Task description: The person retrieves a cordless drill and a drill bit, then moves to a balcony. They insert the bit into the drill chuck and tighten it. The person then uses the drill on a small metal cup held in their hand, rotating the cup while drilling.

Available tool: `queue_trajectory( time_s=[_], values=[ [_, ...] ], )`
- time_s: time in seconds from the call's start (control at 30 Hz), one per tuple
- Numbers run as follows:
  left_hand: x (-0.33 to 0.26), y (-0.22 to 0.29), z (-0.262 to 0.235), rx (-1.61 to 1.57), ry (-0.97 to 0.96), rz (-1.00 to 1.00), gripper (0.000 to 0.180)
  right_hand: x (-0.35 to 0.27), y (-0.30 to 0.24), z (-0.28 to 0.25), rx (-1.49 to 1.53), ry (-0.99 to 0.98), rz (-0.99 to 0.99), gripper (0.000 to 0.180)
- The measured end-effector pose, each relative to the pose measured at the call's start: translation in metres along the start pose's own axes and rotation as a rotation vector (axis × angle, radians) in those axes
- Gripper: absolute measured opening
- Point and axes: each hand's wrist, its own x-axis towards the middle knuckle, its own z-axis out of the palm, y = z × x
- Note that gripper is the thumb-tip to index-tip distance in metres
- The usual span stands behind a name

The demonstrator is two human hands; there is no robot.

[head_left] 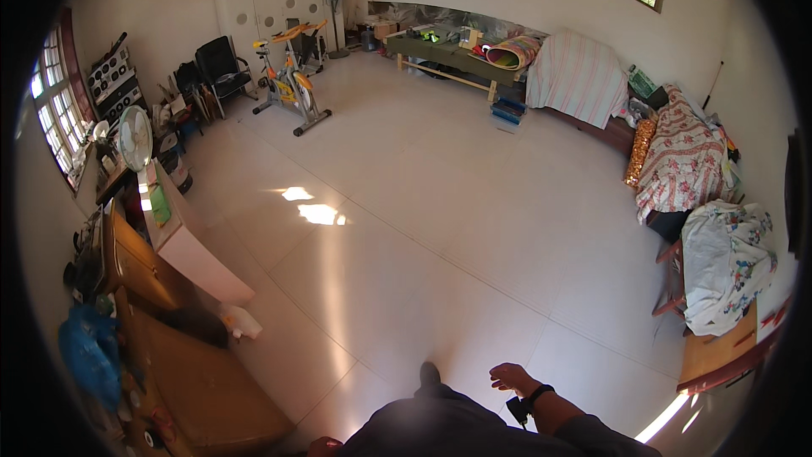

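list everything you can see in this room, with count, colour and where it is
orange and grey exercise bike: 1, far left of the pale tiled floor
black office chair: 1, left of the bike by the far wall
white round table fan: 1, on the left counter under the window
long green-topped wooden bench: 1, along the far wall, cluttered
pink striped cloth cover: 1, over furniture at far right
floral red and white blanket: 1, right wall
white floral cloth: 1, over a wooden chair, right
brown wooden cabinet: 1, near left
blue plastic bag: 1, lower left
right hand: 1, empty, fingers loosely curled, black wristband, bottom centre
left hand: 1, barely showing at the bottom edge
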Motion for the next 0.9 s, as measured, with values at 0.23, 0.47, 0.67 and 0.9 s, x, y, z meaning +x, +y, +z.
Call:
queue_trajectory(
  time_s=[0.23, 0.47, 0.67, 0.9],
  values=[
    [0.055, 0.152, -0.014, -0.185, 0.129, -0.064, 0.032, 0.109, -0.162, -0.055, -0.029, -0.039, -0.061, 0.029],
    [0.117, 0.296, -0.053, -0.087, 0.141, -0.103, 0.031, 0.244, -0.309, -0.028, -0.151, -0.082, -0.083, 0.035],
    [0.204, 0.402, -0.123, 0.034, 0.162, -0.046, 0.032, 0.325, -0.442, -0.014, -0.210, -0.095, -0.083, 0.038],
    [0.308, 0.441, -0.165, -0.113, 0.197, -0.136, 0.051, 0.428, -0.550, -0.001, -0.225, -0.204, -0.065, 0.039]
  ],
)
